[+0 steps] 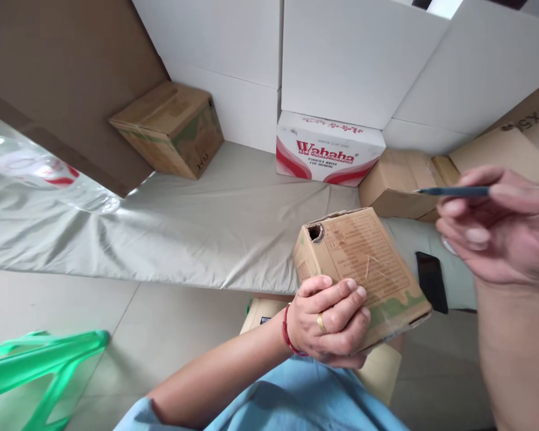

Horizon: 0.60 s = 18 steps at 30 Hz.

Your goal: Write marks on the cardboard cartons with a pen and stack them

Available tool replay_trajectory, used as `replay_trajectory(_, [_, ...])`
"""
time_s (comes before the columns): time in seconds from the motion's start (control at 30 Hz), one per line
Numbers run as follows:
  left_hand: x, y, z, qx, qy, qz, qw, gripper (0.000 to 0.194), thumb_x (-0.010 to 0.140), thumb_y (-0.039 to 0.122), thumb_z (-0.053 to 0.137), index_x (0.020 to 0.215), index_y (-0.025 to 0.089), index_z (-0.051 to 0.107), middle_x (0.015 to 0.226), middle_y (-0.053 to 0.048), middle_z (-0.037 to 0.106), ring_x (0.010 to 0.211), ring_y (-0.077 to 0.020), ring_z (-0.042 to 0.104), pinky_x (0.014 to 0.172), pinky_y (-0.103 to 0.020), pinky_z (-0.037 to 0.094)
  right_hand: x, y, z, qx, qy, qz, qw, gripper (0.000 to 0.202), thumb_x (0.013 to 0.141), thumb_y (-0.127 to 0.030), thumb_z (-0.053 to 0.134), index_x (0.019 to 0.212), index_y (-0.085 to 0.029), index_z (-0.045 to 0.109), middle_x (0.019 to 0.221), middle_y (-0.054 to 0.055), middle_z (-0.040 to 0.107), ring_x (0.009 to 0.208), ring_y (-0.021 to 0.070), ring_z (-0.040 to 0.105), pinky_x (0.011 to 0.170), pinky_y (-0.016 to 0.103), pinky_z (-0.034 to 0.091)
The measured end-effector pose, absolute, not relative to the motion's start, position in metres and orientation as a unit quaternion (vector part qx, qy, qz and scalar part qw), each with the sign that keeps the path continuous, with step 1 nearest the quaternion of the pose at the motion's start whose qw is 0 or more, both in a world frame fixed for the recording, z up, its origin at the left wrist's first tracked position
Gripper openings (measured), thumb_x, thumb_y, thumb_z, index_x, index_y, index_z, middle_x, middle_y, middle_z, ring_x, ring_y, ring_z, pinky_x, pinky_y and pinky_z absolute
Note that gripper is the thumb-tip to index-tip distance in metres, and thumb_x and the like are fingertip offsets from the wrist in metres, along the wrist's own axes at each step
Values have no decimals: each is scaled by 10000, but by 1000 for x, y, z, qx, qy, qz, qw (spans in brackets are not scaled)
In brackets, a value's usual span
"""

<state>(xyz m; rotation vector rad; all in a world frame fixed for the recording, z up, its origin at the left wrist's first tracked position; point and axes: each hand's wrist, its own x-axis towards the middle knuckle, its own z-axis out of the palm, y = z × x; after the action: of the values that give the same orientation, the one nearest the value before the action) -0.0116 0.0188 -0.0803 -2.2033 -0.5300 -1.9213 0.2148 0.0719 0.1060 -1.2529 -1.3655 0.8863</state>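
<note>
A brown cardboard box (377, 263) with printed text, a green band and a round hole in one corner is tilted in front of me. Its near corner rests against my left hand (332, 323), whose fingers lie curled over the printed side; the thumb is hidden. Pen strokes show on that side. At the right, my right hand (498, 224) is raised above the box's level, closed on a dark pen (456, 191) that points left, its tip apart from the box.
A cloth-covered table (197, 233) carries a Wahaha carton (327, 149), a brown box (175, 129), another cardboard box (397, 179) and a black phone (431, 281). Clear plastic bottles (45, 167) stand at left beside a large cardboard panel (67, 72). A green plastic stool (40, 371) is on the floor.
</note>
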Motion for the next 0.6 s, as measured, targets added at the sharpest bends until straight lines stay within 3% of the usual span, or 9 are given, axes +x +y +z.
replay_trajectory(0.13, [-10, 20, -82, -733, -168, -654, 81, 350, 967, 460, 453, 902, 264, 735, 1137, -48, 847, 1294, -214, 716, 1266, -417, 418, 140, 73, 107, -442, -608, 494, 438, 69, 870, -224, 822, 831, -220, 766, 689, -1, 642, 556, 78, 507, 472, 241, 298])
replay_trajectory(0.33, [-8, 20, -86, -723, -165, -665, 86, 423, 1013, 464, 401, 901, 252, 749, 1132, -48, 846, 1261, -216, 721, 1268, -418, 414, 113, 99, 68, -416, -592, 571, 387, 180, 954, -363, 775, 1038, -205, 759, 794, 8, 734, 504, 57, 405, 430, 223, 257])
replay_trajectory(0.47, [-2, 23, -90, -705, -145, -689, 83, 394, 987, 477, 427, 872, 258, 733, 1126, -53, 847, 1275, -229, 713, 1265, -441, 411, 115, 99, 60, -422, -638, 498, 408, 125, 892, -269, 816, 905, -204, 710, 790, -19, 680, 614, 78, 503, 531, 223, 381])
replay_trajectory(0.6, [0, 22, -103, -713, -152, -678, 90, 343, 915, 587, 539, 899, 296, 720, 1164, -19, 843, 1317, -256, 689, 1265, -482, 389, 113, 94, 64, -451, -673, 432, 397, 139, 882, -181, 690, 753, -202, 641, 613, -51, 489, 544, 81, 373, 489, 255, 275])
